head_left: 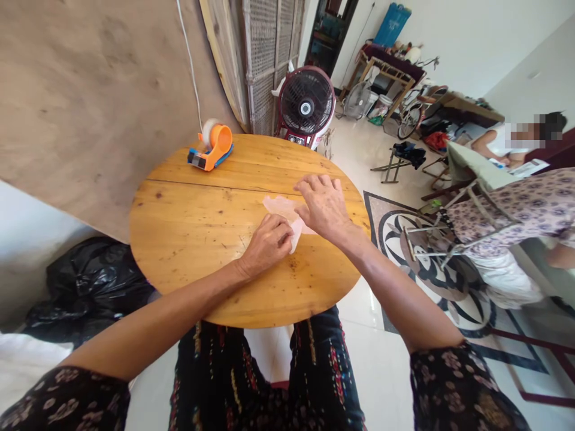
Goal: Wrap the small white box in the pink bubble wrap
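Pale pink sheet [281, 206], thin and uneven at its edges, lies flat in part on the oval wooden bench [193, 227], right of its middle, with a whitish fold rising between the two hands. The left hand [269, 240] is curled, its fingers bunched right beside that fold; whether they pinch it I cannot tell. The right hand [324, 203] is palm down with its fingers loosely spread and its thumb beside the sheet.

Toward the bench's far left edge, well apart from both hands, sits an orange and blue tape dispenser [214, 146] with a roll in it. A dark red fan [306, 105] stands just beyond the far edge. Black plastic bags [94, 281] lie to the left of the bench, and a patterned floor inlay [390, 230] shows to the right.
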The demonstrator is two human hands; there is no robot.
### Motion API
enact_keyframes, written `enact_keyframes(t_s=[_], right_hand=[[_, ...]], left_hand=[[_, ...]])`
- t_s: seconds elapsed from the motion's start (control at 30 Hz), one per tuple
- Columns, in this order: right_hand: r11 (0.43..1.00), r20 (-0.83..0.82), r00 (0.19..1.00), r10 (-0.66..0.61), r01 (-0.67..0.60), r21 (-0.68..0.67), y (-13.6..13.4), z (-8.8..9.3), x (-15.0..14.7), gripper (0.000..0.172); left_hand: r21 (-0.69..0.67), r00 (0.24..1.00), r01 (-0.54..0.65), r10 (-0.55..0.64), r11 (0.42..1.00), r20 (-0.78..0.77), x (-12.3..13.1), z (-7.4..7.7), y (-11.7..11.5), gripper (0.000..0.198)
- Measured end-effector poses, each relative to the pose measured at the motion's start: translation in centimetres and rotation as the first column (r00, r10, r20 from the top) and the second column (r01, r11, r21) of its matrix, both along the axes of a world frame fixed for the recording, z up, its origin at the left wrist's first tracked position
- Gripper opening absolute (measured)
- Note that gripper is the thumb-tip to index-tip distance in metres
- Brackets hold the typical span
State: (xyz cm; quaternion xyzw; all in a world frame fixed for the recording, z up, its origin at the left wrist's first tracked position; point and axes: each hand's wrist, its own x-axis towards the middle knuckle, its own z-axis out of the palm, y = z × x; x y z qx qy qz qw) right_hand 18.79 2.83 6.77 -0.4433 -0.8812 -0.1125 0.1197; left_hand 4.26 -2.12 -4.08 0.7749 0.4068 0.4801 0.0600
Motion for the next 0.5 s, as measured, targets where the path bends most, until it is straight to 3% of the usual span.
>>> enact_keyframes(t_s=[0.1, 0.27, 0.5], right_hand=[[0.989, 0.05, 0.999, 0.009, -0.002, -0.145, 1.0, 0.9, -0.6, 0.017], [0.932, 0.045, 0.998, -0.033, 0.047, -0.359, 2.1, 2.2, -1.5, 0.015], [0.875, 0.097, 0.995, -0.032, 0.075, -0.478, 4.5, 3.5, -1.4, 0.012]], left_hand=[[-0.006, 1.0, 0.002, -0.002, 1.0, -0.002, 0.0, 0.0, 0.0, 0.013], [-0.024, 1.0, 0.015, -0.015, 1.0, -0.004, 0.0, 0.6, -0.2, 0.014], [-0.042, 1.0, 0.028, -0.029, 0.999, -0.01, -0.1, 0.9, -0.3, 0.015]])
